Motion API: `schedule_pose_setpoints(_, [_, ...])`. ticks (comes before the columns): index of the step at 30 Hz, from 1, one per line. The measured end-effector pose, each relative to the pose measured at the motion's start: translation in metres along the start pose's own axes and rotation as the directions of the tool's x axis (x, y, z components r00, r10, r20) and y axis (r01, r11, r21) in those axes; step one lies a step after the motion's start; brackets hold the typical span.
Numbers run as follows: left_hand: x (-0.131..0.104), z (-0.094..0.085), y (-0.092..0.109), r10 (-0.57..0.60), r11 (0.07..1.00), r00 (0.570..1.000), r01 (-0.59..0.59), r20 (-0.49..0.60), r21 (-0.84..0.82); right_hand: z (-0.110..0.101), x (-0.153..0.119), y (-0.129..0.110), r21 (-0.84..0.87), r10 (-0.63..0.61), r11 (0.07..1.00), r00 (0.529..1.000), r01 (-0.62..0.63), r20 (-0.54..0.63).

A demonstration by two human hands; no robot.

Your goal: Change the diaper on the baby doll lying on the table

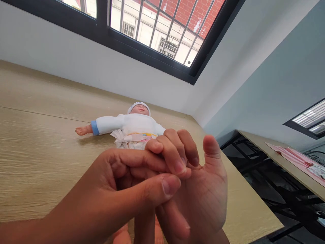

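My left hand (pixel 132 189) comes in from the lower left, its thumb laid across toward my right hand (pixel 200 189). The two hands are joined in front of me. The fingers of the right hand curl down over those of the left, with its palm turned to me and its thumb up. Behind them a baby doll (pixel 138 123) lies face up on the wooden table (pixel 45 162). It wears a white cap (pixel 139 103), a white long-sleeved top with a blue cuff (pixel 94 127) and a diaper (pixel 132 140). My hands hide much of its lower body; its legs show below.
A pale wall with a dark-framed barred window (pixel 162 34) stands behind the table. To the right, another table (pixel 254 137) on a black frame holds a pink cloth (pixel 291 156). A gap separates the two tables.
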State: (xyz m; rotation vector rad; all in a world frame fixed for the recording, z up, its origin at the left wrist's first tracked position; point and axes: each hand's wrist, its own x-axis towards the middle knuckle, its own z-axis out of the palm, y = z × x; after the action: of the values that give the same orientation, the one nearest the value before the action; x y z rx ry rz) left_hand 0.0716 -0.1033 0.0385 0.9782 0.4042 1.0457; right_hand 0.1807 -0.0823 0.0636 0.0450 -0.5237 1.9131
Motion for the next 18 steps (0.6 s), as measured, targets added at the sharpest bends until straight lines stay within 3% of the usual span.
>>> schedule_pose_setpoints(5, [-0.0027,0.0021,0.0026,0.009,0.997,1.0,-0.007,-0.027,0.076,0.0008,0.0001,0.0004,0.002,0.005,1.0,1.0,-0.005,-0.01])
schedule_pose_setpoints(11, [-0.0019,0.0033,0.0026,0.039,0.998,0.997,-0.036,-0.073,0.045,0.0014,-0.0012,-0.0013,-0.037,0.003,0.999,1.0,-0.003,-0.008])
schedule_pose_setpoints(18, [-0.0053,-0.0001,0.0009,-0.12,0.993,0.993,0.121,0.021,-0.019,0.0026,-0.0013,-0.0005,0.027,0.024,0.999,0.996,-0.022,-0.086])
